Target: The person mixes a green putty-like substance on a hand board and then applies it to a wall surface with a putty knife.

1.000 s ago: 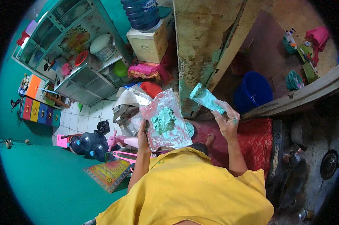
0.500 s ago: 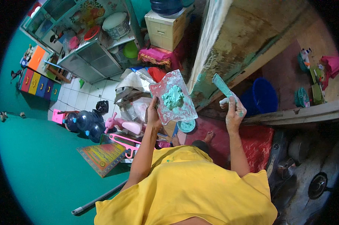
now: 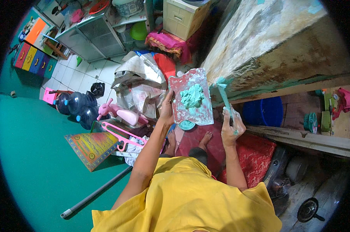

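My left hand (image 3: 166,110) grips the left edge of a flat reddish board (image 3: 177,87) smeared with paste. A mound of mint-green putty (image 3: 192,96) sits in the middle of it. In my right hand (image 3: 233,128) is a putty knife (image 3: 223,96) coated in the same green, its blade pointing up and away from me. The blade end is at the lower edge of a patchy, stained wall (image 3: 271,65); I cannot tell whether it touches. Green smears show on the fingers of my right hand. Below the board, a small tub of green paste (image 3: 187,125) is partly hidden.
A blue bucket (image 3: 262,112) stands right of my right hand. Crumpled sheeting (image 3: 138,73), a pink ride-on toy (image 3: 122,113) and dark water jugs (image 3: 82,106) lie to the left. A red mat (image 3: 250,157) and a stove (image 3: 308,208) are at lower right.
The view has shifted, bringing more of the wall into sight. My right hand has brought the putty knife closer to the board and wall edge. The board has turned slightly and both holds persist.
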Demonstrator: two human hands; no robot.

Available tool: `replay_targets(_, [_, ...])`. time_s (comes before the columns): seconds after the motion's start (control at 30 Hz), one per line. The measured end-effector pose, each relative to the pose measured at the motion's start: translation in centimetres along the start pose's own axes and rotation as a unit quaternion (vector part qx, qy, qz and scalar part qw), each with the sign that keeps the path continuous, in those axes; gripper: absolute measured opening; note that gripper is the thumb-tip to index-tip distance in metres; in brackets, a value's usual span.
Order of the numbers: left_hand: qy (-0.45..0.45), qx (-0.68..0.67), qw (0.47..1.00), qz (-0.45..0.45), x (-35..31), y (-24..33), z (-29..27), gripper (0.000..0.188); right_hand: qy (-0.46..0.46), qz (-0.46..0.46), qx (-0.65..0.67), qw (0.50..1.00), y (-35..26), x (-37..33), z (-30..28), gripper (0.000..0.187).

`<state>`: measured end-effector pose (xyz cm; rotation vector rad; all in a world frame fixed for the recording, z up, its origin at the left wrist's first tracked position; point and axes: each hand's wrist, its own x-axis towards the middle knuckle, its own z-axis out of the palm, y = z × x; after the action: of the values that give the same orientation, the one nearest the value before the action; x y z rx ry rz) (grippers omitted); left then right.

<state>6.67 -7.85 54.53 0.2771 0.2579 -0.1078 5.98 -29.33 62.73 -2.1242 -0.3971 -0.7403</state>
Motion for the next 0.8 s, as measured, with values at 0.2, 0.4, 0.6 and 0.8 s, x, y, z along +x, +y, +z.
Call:
replay_targets(0.2, [-0.05,0.025,0.998,-0.016,-1.1,0.2,2.4,0.053,0.024,-0.035,-0.025,0.999,-1.4,0.7,-1.0,0.012])
replay_targets(0.4, [-0.102,0.027,0.994,-0.014,-1.4,0.8,4.2,0.052,0.045,0.029,0.065,0.996,-1.9,1.1,-2.3,0.014])
replay_targets(0.6, [-0.123,0.056,0.991,-0.018,-1.8,1.7,5.9,0.053,0.061,0.037,0.059,0.996,-2.4,1.1,-3.2,0.017])
replay_targets(0.8, [-0.107,0.072,0.991,-0.022,-1.8,2.0,6.1,0.053,0.045,-0.064,-0.034,0.996,-3.2,1.2,-4.9,0.016])
